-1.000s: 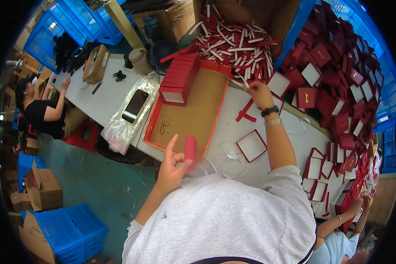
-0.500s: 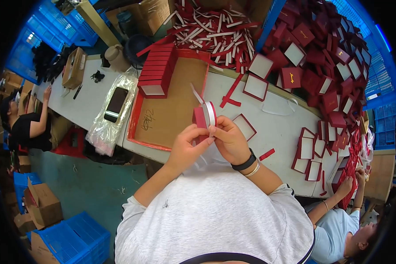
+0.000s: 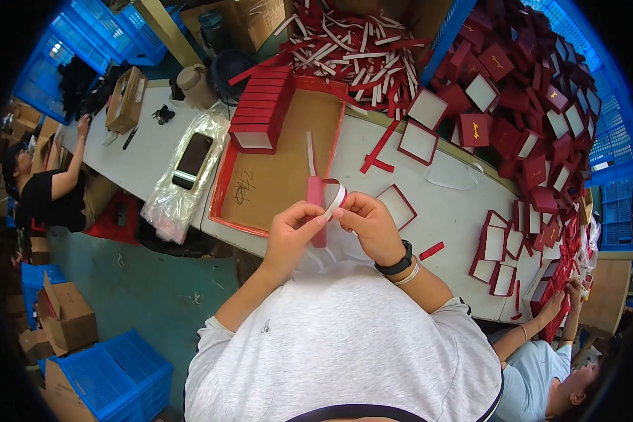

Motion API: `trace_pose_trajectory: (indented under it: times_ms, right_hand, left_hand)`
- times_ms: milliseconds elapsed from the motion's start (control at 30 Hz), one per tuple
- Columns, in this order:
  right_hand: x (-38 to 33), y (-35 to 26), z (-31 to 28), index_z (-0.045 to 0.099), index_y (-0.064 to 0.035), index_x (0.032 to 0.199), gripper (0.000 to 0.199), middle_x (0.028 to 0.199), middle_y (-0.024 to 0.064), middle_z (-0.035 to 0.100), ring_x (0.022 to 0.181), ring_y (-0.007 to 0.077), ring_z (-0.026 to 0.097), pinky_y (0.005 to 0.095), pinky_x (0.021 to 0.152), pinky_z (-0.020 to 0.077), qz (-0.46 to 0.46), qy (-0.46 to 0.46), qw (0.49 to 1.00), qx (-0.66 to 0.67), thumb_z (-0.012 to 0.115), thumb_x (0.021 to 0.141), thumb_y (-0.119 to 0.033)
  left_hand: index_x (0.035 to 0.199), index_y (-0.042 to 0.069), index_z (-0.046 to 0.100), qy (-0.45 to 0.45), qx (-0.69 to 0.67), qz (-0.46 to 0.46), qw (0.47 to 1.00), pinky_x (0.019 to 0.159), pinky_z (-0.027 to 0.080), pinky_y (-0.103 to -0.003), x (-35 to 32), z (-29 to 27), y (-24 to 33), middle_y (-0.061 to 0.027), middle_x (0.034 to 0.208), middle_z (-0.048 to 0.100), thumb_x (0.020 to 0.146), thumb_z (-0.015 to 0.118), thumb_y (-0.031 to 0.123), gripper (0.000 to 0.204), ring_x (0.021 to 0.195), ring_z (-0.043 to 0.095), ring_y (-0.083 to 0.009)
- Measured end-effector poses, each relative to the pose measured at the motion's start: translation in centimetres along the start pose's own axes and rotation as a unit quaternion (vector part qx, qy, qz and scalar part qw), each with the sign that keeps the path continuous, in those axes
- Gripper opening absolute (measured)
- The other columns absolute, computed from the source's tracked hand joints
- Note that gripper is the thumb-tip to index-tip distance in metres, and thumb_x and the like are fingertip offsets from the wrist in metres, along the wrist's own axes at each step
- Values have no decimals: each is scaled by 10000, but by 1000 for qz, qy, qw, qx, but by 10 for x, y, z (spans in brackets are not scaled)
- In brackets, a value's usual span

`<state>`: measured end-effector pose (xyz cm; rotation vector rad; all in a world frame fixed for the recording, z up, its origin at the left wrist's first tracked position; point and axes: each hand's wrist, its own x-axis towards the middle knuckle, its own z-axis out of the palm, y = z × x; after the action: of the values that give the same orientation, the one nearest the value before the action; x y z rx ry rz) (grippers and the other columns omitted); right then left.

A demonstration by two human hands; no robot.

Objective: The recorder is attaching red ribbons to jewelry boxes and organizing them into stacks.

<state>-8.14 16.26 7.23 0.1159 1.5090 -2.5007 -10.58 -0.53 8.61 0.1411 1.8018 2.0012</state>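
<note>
In front of my chest, my left hand [image 3: 288,233] and my right hand [image 3: 375,230] are closed in a pinch on a red and white strip [image 3: 315,191]. One part of it curls into a loop between my fingertips, white side outward. A white end sticks up beyond the loop, and a red part hangs below my left fingers. Under the hands lies a shallow brown cardboard tray [image 3: 286,169] with a red rim. A row of red boxes [image 3: 250,139] stands inside its far left corner. Right of my hands lies an open red box part with a white inside [image 3: 399,206].
A pile of red and white strips [image 3: 359,53] lies at the back. Many dark red boxes [image 3: 475,130] are heaped at the right. A phone [image 3: 193,162] rests on clear plastic bags at the left. Co-workers sit at both sides, one person's hand [image 3: 553,304] among red pieces.
The strip has turned and opened into a looser loop, with a red part now hanging down. My hands have shifted slightly apart. The whole view has moved a little.
</note>
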Motion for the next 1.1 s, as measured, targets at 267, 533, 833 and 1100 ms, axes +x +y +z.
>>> trace_pose_trajectory:
  times_ms: [267, 533, 833, 1100]
  right_hand:
    - [3, 20, 7, 576, -51, 893, 92, 755, -31, 552, 659, 44, 438, 192, 608, 357, -52, 47, 993, 92, 579, 891, -144]
    - [4, 25, 14, 555, -49, 863, 64, 730, -12, 546, 642, 59, 451, 208, 599, 363, -9, 56, 989, 133, 565, 894, -105]
    - [1, 24, 12, 566, -55, 881, 107, 742, -30, 547, 633, 35, 421, 190, 589, 351, -20, 22, 992, 119, 573, 902, -160]
    - [1, 19, 27, 525, -49, 818, 102, 707, -10, 512, 601, 62, 399, 210, 558, 336, -2, 47, 990, 131, 545, 906, -96]
  left_hand:
    - [886, -15, 607, 53, 2, 22, 998, 615, 404, -192, 3, 4, -8, 13, 802, 499, 812, 635, 51, 103, 692, 492, -57]
    - [922, -14, 597, 60, 67, 53, 995, 554, 467, -187, 0, 2, -13, 4, 863, 513, 840, 606, 65, 114, 709, 540, -53]
    - [905, -46, 598, 67, 108, 111, 986, 632, 439, -189, -3, -4, -12, -27, 881, 514, 817, 620, 3, 103, 760, 540, -80]
    - [892, -53, 609, 81, 85, 97, 988, 617, 422, -196, -8, -5, -16, -22, 855, 494, 809, 634, -13, 95, 734, 527, -76]
